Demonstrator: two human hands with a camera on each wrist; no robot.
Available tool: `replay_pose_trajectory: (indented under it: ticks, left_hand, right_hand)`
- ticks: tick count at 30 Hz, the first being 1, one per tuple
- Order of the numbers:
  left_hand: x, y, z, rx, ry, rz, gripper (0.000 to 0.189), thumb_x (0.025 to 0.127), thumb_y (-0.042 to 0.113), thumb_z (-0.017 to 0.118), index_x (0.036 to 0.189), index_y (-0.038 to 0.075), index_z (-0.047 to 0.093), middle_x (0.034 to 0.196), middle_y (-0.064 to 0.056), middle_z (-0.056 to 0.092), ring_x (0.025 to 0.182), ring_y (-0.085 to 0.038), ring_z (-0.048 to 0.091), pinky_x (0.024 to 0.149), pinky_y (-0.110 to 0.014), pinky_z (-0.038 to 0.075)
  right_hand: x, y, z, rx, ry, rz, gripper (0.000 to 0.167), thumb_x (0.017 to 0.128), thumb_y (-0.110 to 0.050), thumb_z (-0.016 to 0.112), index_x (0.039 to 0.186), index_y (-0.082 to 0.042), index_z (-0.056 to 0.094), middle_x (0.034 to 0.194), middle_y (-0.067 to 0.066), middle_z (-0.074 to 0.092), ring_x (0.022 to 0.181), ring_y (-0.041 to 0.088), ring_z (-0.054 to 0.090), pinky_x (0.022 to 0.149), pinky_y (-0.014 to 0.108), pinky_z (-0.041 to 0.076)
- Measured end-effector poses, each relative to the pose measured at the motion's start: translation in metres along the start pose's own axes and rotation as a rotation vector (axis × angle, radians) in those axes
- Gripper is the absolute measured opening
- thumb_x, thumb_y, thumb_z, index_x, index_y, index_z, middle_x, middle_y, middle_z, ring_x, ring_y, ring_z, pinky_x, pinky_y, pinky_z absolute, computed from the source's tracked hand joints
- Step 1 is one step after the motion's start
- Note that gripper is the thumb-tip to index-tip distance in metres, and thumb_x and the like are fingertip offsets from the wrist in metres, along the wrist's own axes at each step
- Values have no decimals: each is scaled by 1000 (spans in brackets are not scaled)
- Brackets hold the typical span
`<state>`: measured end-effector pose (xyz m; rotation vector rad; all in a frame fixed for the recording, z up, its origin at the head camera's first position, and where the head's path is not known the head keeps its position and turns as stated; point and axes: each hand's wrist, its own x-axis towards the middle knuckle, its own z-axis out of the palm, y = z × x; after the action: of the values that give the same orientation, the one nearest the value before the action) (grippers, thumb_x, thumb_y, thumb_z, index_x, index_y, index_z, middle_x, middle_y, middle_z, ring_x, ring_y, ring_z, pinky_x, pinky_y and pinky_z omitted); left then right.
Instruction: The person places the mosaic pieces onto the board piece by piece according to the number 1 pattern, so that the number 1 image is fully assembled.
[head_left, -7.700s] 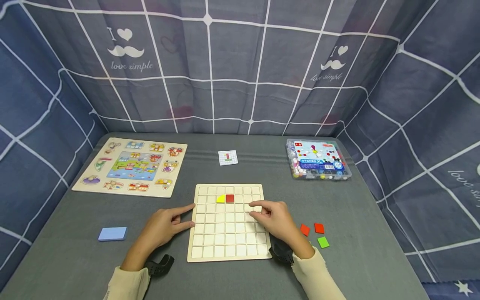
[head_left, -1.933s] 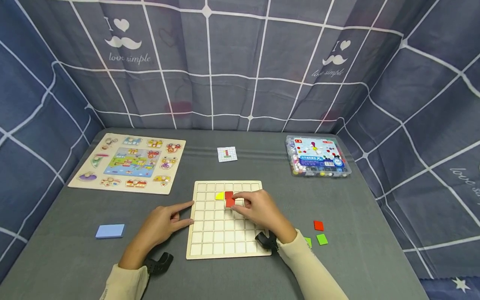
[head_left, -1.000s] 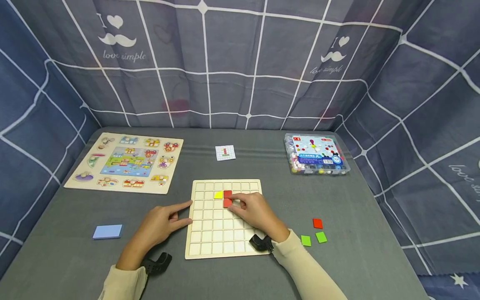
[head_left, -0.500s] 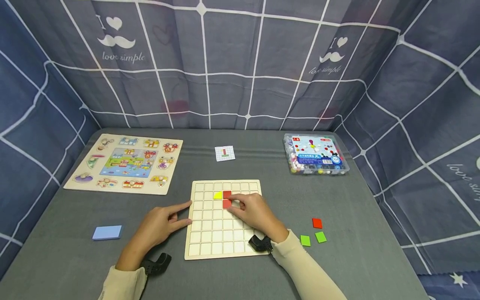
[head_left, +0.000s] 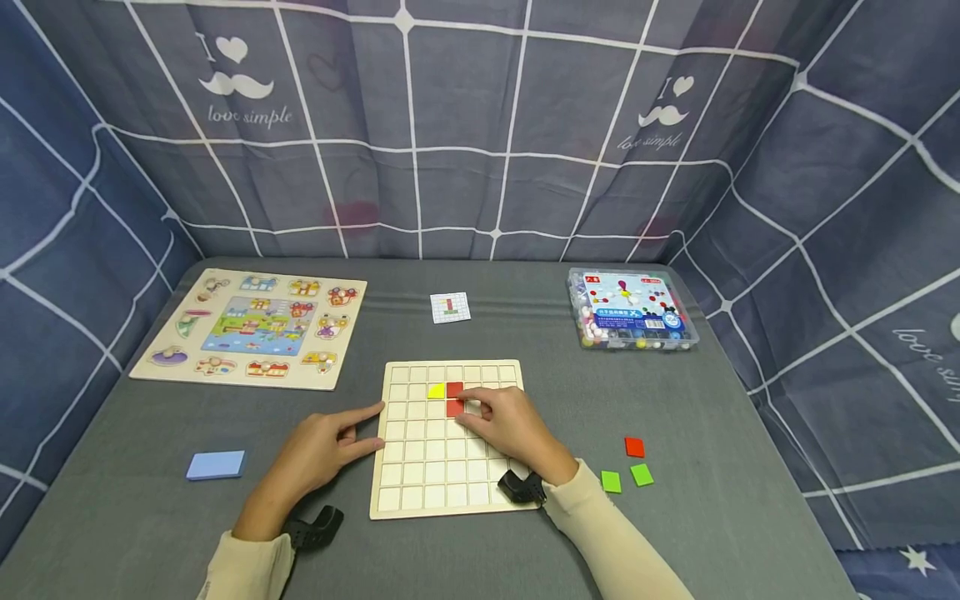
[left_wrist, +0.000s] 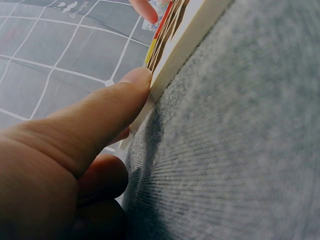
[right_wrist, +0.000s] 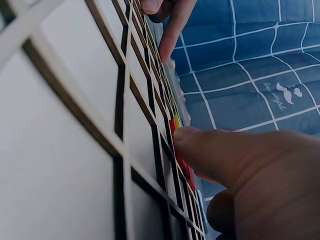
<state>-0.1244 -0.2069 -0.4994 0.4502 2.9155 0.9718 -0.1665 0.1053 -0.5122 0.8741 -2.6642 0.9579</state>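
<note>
A pale wooden grid board lies on the grey cloth. Near its top, a yellow piece with a cut corner and a red square tile sit side by side in cells. Directly below the red one is a second red tile, at which my right hand holds thumb and index finger, pinching its right side. The right thumb overlaps red in the right wrist view. My left hand touches the board's left edge with straight index finger and thumb.
Right of the board lie a loose red tile and green tiles. A pattern card is behind the board. A picture puzzle stands back left, a clear bead box back right, and a blue block front left.
Since the oldest frame my right hand has moved left over the board, and a second red tile from the right now sits below the first. In the last second, hardly anything moves.
</note>
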Motion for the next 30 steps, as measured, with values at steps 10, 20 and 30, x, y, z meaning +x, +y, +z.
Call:
replay_pose_trajectory:
  ticks: [10, 20, 30]
  left_hand:
    - [0, 0, 0, 2, 4, -2, 55, 88, 46, 79, 137, 25, 69, 58, 15, 44, 51, -2, 36, 51, -25, 31]
    - [0, 0, 0, -3, 11, -1, 54, 88, 45, 80, 137, 24, 69, 59, 14, 44, 52, -2, 36, 52, -25, 32]
    - [0, -1, 0, -8, 8, 5, 54, 88, 45, 80, 137, 24, 68, 59, 14, 44, 52, -2, 36, 52, -25, 31]
  right_hand:
    - [-6, -4, -13, 75, 52, 13, 20, 89, -20, 83, 107, -12, 80, 57, -19, 30, 53, -6, 24, 52, 18, 28]
    - [-32, -6, -53, 148, 167, 61, 20, 86, -19, 86, 102, -9, 80, 59, -19, 29, 52, -5, 25, 49, 19, 25]
    - [-93, 16, -100, -8, 214, 151, 22, 84, -14, 87, 104, -12, 80, 59, -21, 30, 50, -6, 23, 46, 19, 27]
